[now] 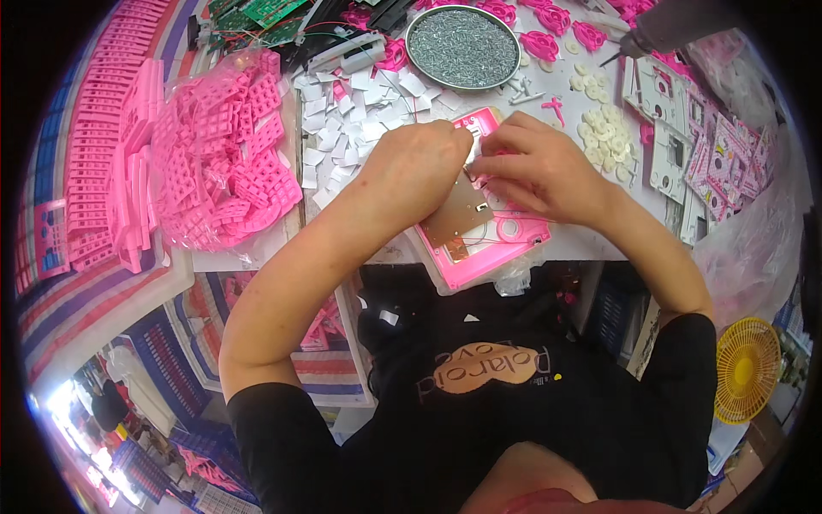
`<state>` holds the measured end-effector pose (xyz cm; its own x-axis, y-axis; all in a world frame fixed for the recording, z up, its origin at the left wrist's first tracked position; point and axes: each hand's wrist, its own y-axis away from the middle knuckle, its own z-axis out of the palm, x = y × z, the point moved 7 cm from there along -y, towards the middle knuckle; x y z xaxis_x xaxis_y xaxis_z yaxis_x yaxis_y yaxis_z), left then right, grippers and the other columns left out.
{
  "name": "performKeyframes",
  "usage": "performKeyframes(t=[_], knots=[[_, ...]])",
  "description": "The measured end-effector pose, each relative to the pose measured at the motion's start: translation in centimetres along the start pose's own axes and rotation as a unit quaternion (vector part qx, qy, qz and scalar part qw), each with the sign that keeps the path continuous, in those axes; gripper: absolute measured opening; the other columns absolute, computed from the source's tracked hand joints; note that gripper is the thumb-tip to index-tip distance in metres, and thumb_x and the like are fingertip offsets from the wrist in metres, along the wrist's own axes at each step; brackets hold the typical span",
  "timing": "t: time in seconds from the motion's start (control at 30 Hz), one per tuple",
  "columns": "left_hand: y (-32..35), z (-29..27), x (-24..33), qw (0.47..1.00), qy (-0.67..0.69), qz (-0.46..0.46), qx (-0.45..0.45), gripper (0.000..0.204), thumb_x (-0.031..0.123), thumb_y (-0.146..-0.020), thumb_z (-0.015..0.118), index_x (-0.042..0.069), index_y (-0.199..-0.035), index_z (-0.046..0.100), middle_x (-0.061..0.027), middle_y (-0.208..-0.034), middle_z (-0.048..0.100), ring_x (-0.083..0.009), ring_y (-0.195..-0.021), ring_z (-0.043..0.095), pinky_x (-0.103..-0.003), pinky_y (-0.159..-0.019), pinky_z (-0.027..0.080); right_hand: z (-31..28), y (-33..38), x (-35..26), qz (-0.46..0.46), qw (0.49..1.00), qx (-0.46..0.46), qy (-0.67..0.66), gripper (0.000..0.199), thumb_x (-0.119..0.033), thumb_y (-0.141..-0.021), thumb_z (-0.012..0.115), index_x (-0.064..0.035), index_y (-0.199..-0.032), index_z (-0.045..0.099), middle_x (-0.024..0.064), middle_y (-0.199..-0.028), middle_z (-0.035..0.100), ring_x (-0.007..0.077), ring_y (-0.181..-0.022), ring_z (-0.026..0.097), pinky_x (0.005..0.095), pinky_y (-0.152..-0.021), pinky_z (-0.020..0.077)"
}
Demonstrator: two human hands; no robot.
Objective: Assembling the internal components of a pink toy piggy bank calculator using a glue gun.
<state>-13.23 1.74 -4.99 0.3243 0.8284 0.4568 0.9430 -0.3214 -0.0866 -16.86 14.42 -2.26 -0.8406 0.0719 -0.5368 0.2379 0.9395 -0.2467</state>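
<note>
A pink plastic casing (pixel 512 244) lies tilted at the table's near edge, with a brown circuit board (pixel 451 224) over its left part. Thin wires run across its lower end. My left hand (pixel 415 167) is closed above the upper left of the board, its fingertips turned in and hidden. From the other side, my right hand (pixel 548 170) reaches over the casing with bent fingers drawn together close to my left hand. Whatever is between the fingers is too small or too covered to make out.
Beyond the casing stands a round tray of small screws (pixel 462 47). White paper pieces (pixel 342 128) and a bag of pink keypads (pixel 227 154) lie left. White discs (pixel 606 137) and white panels (pixel 672 158) are right. A dark power screwdriver (pixel 676 30) hangs at upper right.
</note>
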Motion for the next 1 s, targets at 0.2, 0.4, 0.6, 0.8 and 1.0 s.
performKeyframes(t=[0.2, 0.4, 0.6, 0.8, 1.0], knots=[[0.2, 0.1, 0.2, 0.998, -0.010, -0.015, 0.055, 0.009, 0.008, -0.090, 0.062, 0.004, -0.098, 0.061, -0.0136, -0.086, 0.065, -0.0372, -0.081, 0.065, -0.046, -0.069, 0.053, 2.0, 0.0, -1.6, 0.025, 0.984, 0.085, 0.157, 0.018, -0.013, -0.079, 0.073, -0.0075, -0.095, 0.069, 0.0055, -0.095, 0.059, 0.0271, -0.092, 0.057, 0.0393, -0.071, 0.0488], [3.6, -5.7, -2.4, 0.936, 0.161, -0.140, 0.281, 0.017, 0.012, -0.087, 0.068, 0.002, -0.101, 0.069, -0.0136, -0.096, 0.070, -0.0285, -0.079, 0.070, -0.039, -0.072, 0.055, 1.9, 1.1, -2.3, 0.060, 0.984, 0.050, 0.157, 0.032, -0.008, -0.077, 0.073, -0.0038, -0.107, 0.067, 0.0091, -0.107, 0.061, 0.0299, -0.100, 0.058, 0.0411, -0.081, 0.0499], [8.6, -2.7, -6.1, 0.912, 0.136, -0.330, 0.205, 0.031, 0.035, -0.084, 0.077, 0.004, -0.086, 0.073, -0.0114, -0.086, 0.072, -0.0299, -0.078, 0.067, -0.041, -0.071, 0.049, 2.6, 2.5, -5.1, 0.113, 0.977, 0.063, 0.168, 0.038, -0.006, -0.076, 0.074, -0.0013, -0.114, 0.067, 0.0112, -0.107, 0.060, 0.0311, -0.099, 0.059, 0.0414, -0.082, 0.0496], [7.4, -1.9, -4.1, 0.930, 0.074, -0.290, 0.215, 0.030, 0.035, -0.081, 0.079, 0.007, -0.085, 0.071, -0.0086, -0.088, 0.071, -0.0285, -0.087, 0.066, -0.044, -0.080, 0.043, 1.1, 1.8, -3.5, 0.099, 0.993, 0.032, 0.060, 0.033, -0.007, -0.079, 0.073, -0.0032, -0.111, 0.069, 0.0114, -0.102, 0.062, 0.0313, -0.093, 0.058, 0.0408, -0.078, 0.0504], [6.0, -2.5, -1.8, 0.935, 0.036, -0.171, 0.308, 0.015, 0.019, -0.079, 0.078, 0.011, -0.087, 0.068, -0.0032, -0.092, 0.068, -0.0239, -0.092, 0.064, -0.042, -0.087, 0.038, -0.6, -1.9, -2.1, 0.070, 0.992, 0.099, 0.026, 0.022, -0.013, -0.082, 0.075, -0.0045, -0.101, 0.072, 0.0099, -0.091, 0.064, 0.0298, -0.087, 0.060, 0.0392, -0.075, 0.0515]])
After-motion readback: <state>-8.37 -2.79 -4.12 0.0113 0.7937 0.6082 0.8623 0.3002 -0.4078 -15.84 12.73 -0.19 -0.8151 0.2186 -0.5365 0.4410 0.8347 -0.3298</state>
